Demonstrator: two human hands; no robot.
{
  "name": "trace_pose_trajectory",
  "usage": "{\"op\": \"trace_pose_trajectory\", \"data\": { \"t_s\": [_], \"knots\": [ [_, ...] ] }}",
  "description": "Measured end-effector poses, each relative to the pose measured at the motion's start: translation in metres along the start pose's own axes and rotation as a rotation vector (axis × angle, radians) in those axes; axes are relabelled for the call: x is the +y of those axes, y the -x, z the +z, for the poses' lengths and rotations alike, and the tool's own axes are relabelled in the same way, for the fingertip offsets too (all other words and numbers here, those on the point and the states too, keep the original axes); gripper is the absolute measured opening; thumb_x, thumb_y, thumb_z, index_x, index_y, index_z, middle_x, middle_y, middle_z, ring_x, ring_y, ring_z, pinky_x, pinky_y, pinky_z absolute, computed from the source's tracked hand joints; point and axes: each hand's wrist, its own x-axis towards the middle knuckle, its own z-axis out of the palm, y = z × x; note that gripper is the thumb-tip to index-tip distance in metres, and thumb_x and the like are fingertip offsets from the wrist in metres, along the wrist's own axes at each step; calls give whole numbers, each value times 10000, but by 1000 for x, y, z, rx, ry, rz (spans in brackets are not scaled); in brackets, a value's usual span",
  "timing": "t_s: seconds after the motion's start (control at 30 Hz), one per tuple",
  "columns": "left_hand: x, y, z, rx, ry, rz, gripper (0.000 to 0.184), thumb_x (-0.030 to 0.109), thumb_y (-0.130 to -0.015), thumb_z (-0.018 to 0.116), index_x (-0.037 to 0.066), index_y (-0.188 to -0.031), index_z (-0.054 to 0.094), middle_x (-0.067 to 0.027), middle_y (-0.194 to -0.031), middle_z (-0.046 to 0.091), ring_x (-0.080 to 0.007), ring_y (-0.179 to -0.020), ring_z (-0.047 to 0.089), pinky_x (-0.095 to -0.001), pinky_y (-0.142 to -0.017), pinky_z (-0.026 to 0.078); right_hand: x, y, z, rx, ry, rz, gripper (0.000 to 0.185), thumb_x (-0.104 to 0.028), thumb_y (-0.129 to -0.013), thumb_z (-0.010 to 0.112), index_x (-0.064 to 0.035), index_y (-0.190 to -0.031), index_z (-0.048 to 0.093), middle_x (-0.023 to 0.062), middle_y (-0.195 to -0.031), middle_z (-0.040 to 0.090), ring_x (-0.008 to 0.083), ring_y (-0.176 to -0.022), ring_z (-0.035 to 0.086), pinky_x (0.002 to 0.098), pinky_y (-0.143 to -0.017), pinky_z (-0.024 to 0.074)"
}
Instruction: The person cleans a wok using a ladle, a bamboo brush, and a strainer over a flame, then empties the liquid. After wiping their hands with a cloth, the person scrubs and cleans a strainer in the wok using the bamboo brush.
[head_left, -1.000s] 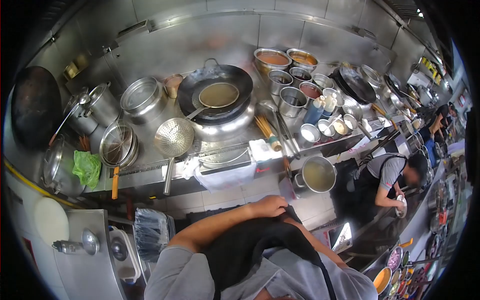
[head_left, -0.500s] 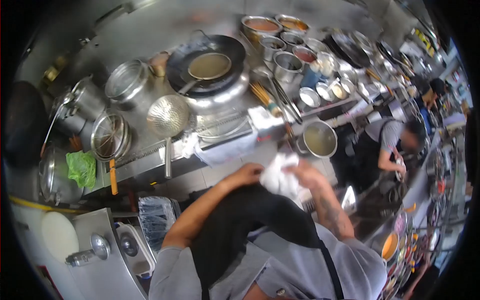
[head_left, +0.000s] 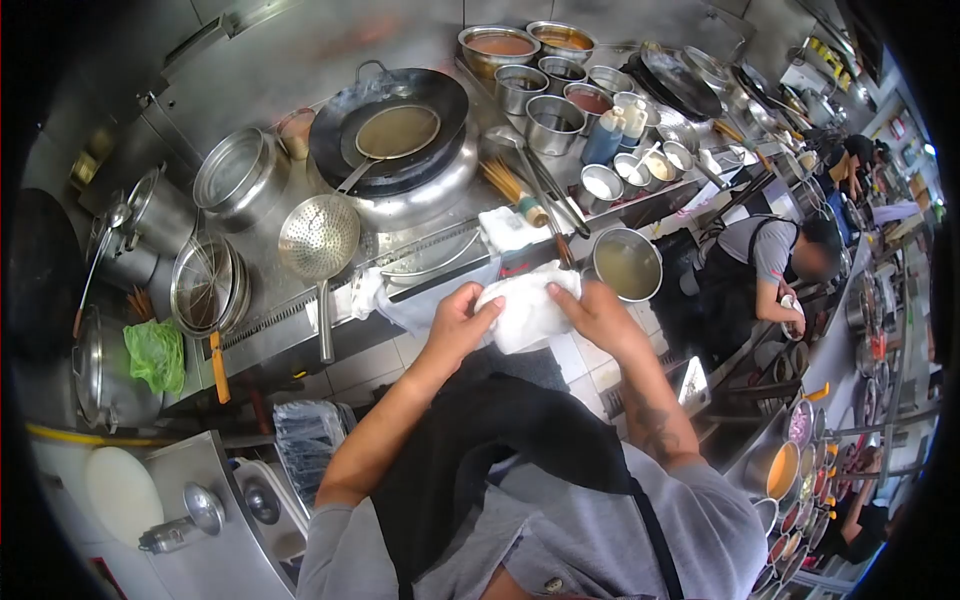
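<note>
A folded white cloth [head_left: 527, 312] is stretched between my two hands, in front of the stove counter. My left hand [head_left: 462, 322] grips its left end, thumb on top. On the other end, my right hand [head_left: 598, 312] is closed with its thumb pressing the cloth. The fingers beneath the cloth are hidden. Just beyond it, another folded white cloth [head_left: 508, 230] lies on the counter edge, beside a bamboo brush [head_left: 515, 192]. A pot of cloudy liquid [head_left: 628, 265] is close to my right hand.
A black wok [head_left: 340, 120] holding a strainer [head_left: 398, 132] sits on the stove. A perforated skimmer [head_left: 319, 238] overhangs the counter edge. Several metal pots and seasoning tins stand at the back. To the right, a co-worker [head_left: 765, 255] bends over another counter with a bowl.
Both hands have risen a little and moved forward, towards the counter. The bunched cloth is now spread flatter between them, and my left hand has come to grip its edge.
</note>
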Motion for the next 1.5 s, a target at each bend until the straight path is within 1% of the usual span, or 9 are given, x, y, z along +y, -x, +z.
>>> {"op": "trace_pose_trajectory", "data": {
  "t_s": [0.07, 0.17, 0.37, 0.5, 0.6, 0.77, 0.93, 1.1, 1.5],
  "knots": [
    [-5, -3, -2, 6, -303, 355, 169, 147, -865, 673, 10, -911, 586, 16, -823, 605, -50, -754, 521, -215, -673, 428, -4, -1, -5, 23, 136, -17, 356, -287, -919, 570, 63, -890, 624, 204, -683, 605, 342, -642, 610, 404, -641, 466],
    [19, 5, 4, -15, -207, 259, 170, 133, -841, 693, 4, -867, 585, -11, -821, 617, -63, -798, 543, -230, -711, 447, -16, -1, -12, 170, 218, -128, 314, -253, -915, 573, 55, -866, 610, 209, -687, 593, 392, -647, 581, 413, -630, 458],
    [44, 13, -4, -436, -184, 1, 236, 159, -850, 680, -26, -990, 633, -49, -913, 656, -76, -888, 569, -249, -796, 458, -43, -4, -43, 3, -635, 40, 257, -217, -944, 569, 23, -995, 646, 13, -855, 664, 54, -756, 585, 218, -676, 472],
    [55, 16, -41, -368, -147, -18, 230, 129, -872, 648, -21, -1046, 641, -78, -967, 671, -108, -907, 596, -269, -822, 474, -59, -5, -63, 100, -853, 5, 266, -212, -940, 572, 41, -978, 645, 31, -843, 666, 73, -737, 597, 223, -665, 474],
    [47, 9, -55, -46, 526, -49, 309, 150, -926, 542, -44, -1167, 556, -142, -1143, 628, -245, -1047, 619, -392, -921, 491, -50, -21, -59, 155, -502, -48, 325, -258, -959, 539, 53, -972, 633, 54, -797, 661, 100, -706, 603, 258, -639, 473],
    [40, 1, -47, 99, 721, -89, 369, 209, -941, 526, -48, -1206, 512, -146, -1191, 597, -261, -1101, 588, -402, -945, 475, -26, -39, -45, 306, 118, -238, 388, -310, -934, 553, 65, -843, 600, 238, -648, 577, 319, -594, 583, 379, -586, 444],
    [33, -1, -60, 238, -6, -72, 334, 174, -941, 546, 6, -1228, 510, -102, -1137, 611, -196, -992, 611, -329, -883, 472, -36, -38, -46, 125, -238, -87, 245, -166, -917, 579, 52, -1023, 615, 86, -816, 656, 115, -751, 595, 284, -701, 484],
    [82, 21, 23, 73, -531, 669, 497, 125, -809, 687, 27, -1231, 445, -95, -1076, 592, -185, -932, 609, -266, -814, 467, -52, -37, -10, -123, -753, -119, 350, -52, -877, 589, 14, -1217, 546, 52, -912, 654, 97, -802, 602, 243, -746, 491],
    [110, 17, 21, -20, -526, 526, 106, 24, -896, 553, -29, -983, 584, -134, -837, 619, -188, -771, 604, -288, -701, 465, -44, -23, -2, -197, -376, -297, 400, -126, -774, 712, -7, -1135, 589, 27, -883, 583, 113, -762, 521, 278, -654, 430]
  ]
}}
